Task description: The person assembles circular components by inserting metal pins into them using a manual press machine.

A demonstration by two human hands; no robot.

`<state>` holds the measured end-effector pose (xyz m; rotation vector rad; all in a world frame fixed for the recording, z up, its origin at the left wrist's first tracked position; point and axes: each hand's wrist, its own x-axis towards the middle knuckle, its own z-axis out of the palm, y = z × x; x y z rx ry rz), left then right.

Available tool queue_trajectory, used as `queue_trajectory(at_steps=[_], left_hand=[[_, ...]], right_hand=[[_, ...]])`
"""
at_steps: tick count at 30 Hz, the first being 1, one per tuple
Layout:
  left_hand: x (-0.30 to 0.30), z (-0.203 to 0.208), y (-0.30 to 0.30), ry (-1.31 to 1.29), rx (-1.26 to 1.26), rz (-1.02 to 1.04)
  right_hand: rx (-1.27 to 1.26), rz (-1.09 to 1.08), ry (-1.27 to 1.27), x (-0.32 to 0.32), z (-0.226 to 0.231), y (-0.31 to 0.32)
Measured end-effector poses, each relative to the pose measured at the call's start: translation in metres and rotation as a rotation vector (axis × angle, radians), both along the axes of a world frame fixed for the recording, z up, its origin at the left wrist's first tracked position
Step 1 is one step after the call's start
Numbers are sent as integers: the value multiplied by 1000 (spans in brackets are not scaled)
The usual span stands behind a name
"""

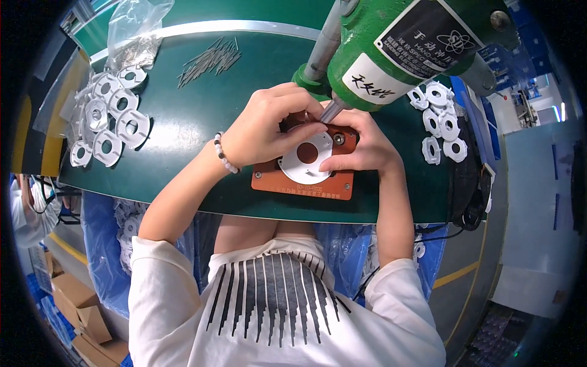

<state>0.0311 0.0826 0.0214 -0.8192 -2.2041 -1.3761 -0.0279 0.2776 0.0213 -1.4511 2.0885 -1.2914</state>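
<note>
A white round plastic part (314, 166) with a centre hole lies in an orange fixture plate (269, 179) on the green table. My left hand (272, 125) is closed at the part's far edge, thumb and fingers pinched together beside the press ram; whatever is between the fingertips is hidden. My right hand (369, 145) grips from the right, its thumb pressed on the white part and its fingers curled behind the fixture, partly out of sight. Just above both hands is the metal ram (332, 111) of a green hand press (373, 67).
Thin metal pins (211, 60) lie in a loose pile at the far left, near a clear plastic bag (137, 37). White plastic parts are heaped on the left (107, 148) and on the right (449, 126). Blue-lined bins (101, 244) stand below the table's front edge.
</note>
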Motion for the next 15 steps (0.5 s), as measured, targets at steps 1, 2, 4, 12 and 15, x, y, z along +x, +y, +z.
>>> queue_trajectory(at_steps=[1,2,4,12,15], left_hand=[[0,0,0,0,0,1],[0,0,-1,10,-8,4],[-1,-1,-1,20,-15,8],[0,0,-1,45,-47,11],[-1,-1,0,60,-43,7]], right_hand=[[0,1,0,0,0,0],[10,-3,15,0,0,1],[19,-5,30,0,-1,1],[33,-34,-6,4,2,2],[16,-37,-41,4,2,2]])
